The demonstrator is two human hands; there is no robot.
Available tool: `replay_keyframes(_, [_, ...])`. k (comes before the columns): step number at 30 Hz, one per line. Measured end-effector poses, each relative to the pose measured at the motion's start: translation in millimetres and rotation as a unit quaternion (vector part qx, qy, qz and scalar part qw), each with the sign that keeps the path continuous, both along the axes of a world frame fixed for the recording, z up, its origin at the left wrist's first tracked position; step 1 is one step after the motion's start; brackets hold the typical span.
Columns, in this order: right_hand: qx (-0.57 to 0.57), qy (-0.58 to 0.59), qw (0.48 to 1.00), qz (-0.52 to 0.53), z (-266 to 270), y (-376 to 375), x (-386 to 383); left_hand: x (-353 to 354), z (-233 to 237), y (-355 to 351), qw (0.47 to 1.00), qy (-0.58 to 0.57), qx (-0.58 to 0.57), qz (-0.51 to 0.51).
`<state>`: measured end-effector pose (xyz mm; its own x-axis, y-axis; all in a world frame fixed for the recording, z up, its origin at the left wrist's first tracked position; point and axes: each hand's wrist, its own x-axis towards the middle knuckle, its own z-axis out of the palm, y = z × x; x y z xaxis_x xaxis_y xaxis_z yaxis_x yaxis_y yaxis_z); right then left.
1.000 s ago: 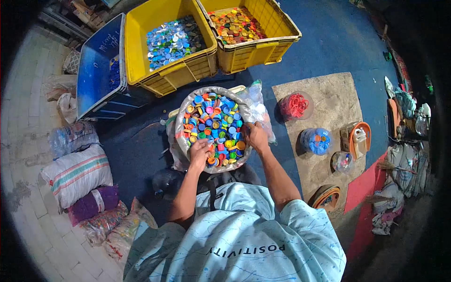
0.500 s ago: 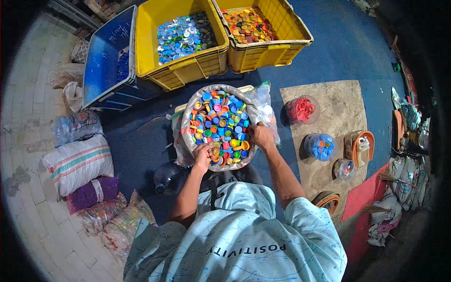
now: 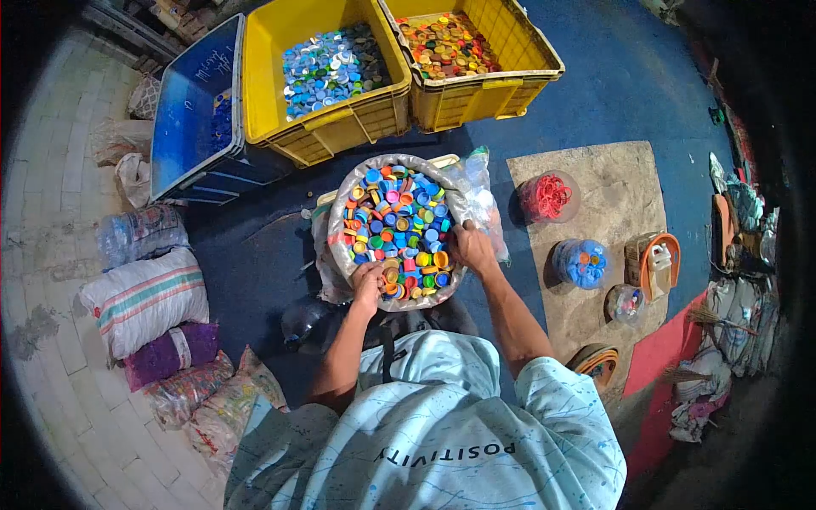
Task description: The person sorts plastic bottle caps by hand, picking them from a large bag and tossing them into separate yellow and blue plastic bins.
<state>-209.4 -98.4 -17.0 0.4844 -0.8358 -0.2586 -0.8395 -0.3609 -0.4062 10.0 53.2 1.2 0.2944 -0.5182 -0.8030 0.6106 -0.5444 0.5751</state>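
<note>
A round container lined with a pale sack [image 3: 348,185], its edge rolled over the rim, stands in front of my body. Bottle caps [image 3: 399,223] of many colours fill it. My left hand [image 3: 368,284] is at the near-left rim, fingers curled in among the caps. At the right rim my right hand [image 3: 473,247] has its fingers bent inward over the edge, by some blue and yellow caps. What either hand grips is hidden by the fingers.
Beyond stand a blue crate [image 3: 183,106], a yellow crate [image 3: 331,121] with blue and white caps, and another yellow crate [image 3: 484,95] with orange ones. Stuffed sacks [image 3: 149,302] line the left. Clear tubs of red pieces [image 3: 548,198] and blue caps [image 3: 581,264] stand on a mat [image 3: 608,170].
Both hands stay at the same places on the rim, with only slight finger movement. The view has shifted very slightly.
</note>
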Motion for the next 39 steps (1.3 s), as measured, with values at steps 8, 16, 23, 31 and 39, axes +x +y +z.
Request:
replay_keyframes(8, [0.111,-0.32,0.924,-0.177,18.9,28.0,1.5,1.5,-6.3,-10.9,0.994,-0.108,-0.019,-0.029])
replay_keyframes(16, [0.534,-0.672,0.408,-0.31,41.4,66.7,3.5,9.7,-21.6,-42.1,0.832,-0.509,-0.025,-0.22])
replay_keyframes(23, [0.555,-0.639,0.416,-0.333,45.9,90.7,-2.5,11.8,-28.3,-64.3,0.732,-0.603,-0.016,-0.317])
replay_keyframes(31, [0.564,-0.628,0.415,-0.341,43.5,90.9,-2.8,15.9,-23.2,-67.4,0.726,-0.588,-0.017,-0.357])
replay_keyframes(39, [0.553,-0.623,0.462,-0.304,33.9,71.7,18.0,20.0,-29.1,-61.7,0.722,-0.593,-0.06,-0.351])
